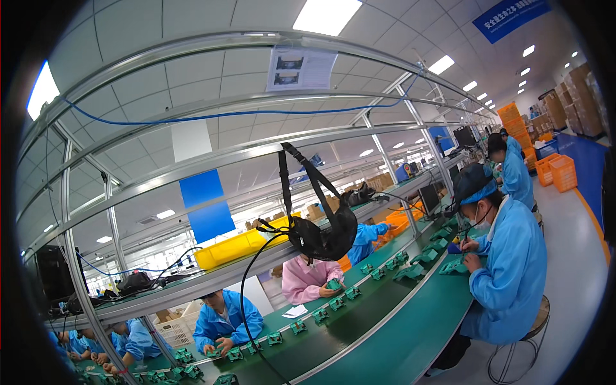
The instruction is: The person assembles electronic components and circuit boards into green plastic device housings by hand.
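Neither my left hand nor my right hand is in the picture, and no forearm of mine comes in from below. A line of small green plastic parts [298, 327] sits on the dark green conveyor belt [362, 321], which curves from the lower left up to the right. Alongside its near edge runs a lighter green bench top [401, 343]. From the metal frame above the belt hangs a black strapped device [324, 237], with a black cable looping down past the belt.
On the right sits a co-worker in a blue smock [510, 269], bent over a green part. Across the belt are people in a pink smock [308, 279] and a blue one [231, 314]. A yellow tray [240, 247] rests on the shelf; orange crates [563, 173] stand far right.
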The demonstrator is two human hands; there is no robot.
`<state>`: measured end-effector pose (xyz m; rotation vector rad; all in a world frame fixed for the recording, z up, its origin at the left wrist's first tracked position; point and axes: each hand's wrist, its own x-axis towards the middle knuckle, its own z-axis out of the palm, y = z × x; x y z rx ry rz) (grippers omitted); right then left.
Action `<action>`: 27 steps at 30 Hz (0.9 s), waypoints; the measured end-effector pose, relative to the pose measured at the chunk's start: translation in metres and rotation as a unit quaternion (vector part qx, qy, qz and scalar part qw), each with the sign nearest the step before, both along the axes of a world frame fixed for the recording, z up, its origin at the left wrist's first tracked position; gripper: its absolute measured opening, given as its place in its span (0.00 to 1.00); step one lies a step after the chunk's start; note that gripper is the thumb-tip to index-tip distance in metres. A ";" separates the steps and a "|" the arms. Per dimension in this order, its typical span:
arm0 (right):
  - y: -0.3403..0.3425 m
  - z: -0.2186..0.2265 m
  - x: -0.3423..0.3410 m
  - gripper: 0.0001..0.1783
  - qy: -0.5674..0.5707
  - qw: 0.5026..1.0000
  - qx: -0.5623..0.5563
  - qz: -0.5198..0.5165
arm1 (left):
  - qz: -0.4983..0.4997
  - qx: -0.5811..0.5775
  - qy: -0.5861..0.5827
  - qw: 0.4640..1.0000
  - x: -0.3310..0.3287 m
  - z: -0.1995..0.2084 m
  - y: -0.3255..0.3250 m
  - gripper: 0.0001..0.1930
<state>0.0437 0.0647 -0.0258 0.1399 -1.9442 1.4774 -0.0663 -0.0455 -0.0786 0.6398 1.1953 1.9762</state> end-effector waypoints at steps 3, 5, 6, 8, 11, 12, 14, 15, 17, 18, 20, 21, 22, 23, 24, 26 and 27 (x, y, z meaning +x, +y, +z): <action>0.006 0.000 0.000 0.08 0.007 0.999 0.043 -0.011 | 0.019 -0.051 0.050 0.997 0.014 0.019 -0.002 0.12; 0.008 0.001 -0.001 0.09 0.004 0.999 0.053 -0.011 | 0.039 -0.103 0.097 0.989 0.031 0.042 -0.006 0.12; 0.009 0.000 -0.003 0.10 -0.006 0.998 0.057 -0.012 | 0.049 -0.128 0.121 0.983 0.036 0.051 -0.007 0.11; 0.014 -0.002 -0.004 0.10 -0.019 0.998 0.063 -0.014 | 0.044 -0.121 0.121 0.984 0.045 0.058 -0.007 0.11; 0.019 -0.004 -0.003 0.10 -0.022 0.994 0.111 -0.012 | 0.030 -0.104 0.121 0.987 0.059 0.064 -0.008 0.11; 0.021 -0.004 -0.001 0.10 -0.027 0.992 0.120 -0.005 | 0.026 -0.099 0.118 0.988 0.064 0.066 -0.008 0.11; 0.024 -0.001 0.005 0.10 -0.044 0.991 0.127 0.006 | 0.018 -0.091 0.104 0.990 0.071 0.067 -0.007 0.11; 0.029 0.002 0.007 0.10 -0.041 0.986 0.160 0.021 | 0.017 -0.088 0.093 0.992 0.075 0.068 -0.006 0.11; 0.035 0.008 0.011 0.09 -0.047 0.980 0.183 0.058 | 0.020 -0.088 0.057 0.994 0.079 0.067 -0.003 0.11; 0.037 0.012 0.012 0.08 -0.080 0.980 0.172 0.057 | 0.026 -0.089 0.033 0.995 0.080 0.068 0.000 0.11; 0.039 0.023 0.019 0.09 -0.088 0.978 0.180 0.063 | 0.043 -0.078 0.043 0.995 0.073 0.056 0.006 0.09; 0.042 0.023 0.017 0.09 -0.102 0.975 0.186 0.072 | 0.038 -0.098 0.033 0.994 0.071 0.055 0.006 0.09; 0.044 0.031 0.024 0.07 -0.092 0.975 0.193 0.066 | 0.046 -0.119 0.057 0.990 0.077 0.064 0.010 0.10; 0.054 0.018 0.020 0.10 -0.200 0.958 0.172 0.113 | 0.037 -0.150 0.058 0.986 0.077 0.063 0.014 0.11; 0.055 0.025 0.023 0.08 -0.215 0.951 0.203 0.090 | 0.038 -0.199 0.050 0.978 0.075 0.059 0.016 0.08; 0.064 0.024 0.032 0.06 -0.143 0.960 0.239 0.020 | 0.036 -0.278 0.225 0.933 0.075 0.076 0.023 0.12; 0.066 0.034 0.040 0.06 -0.155 0.968 0.197 0.006 | 0.028 -0.251 0.295 0.922 0.069 0.077 0.026 0.11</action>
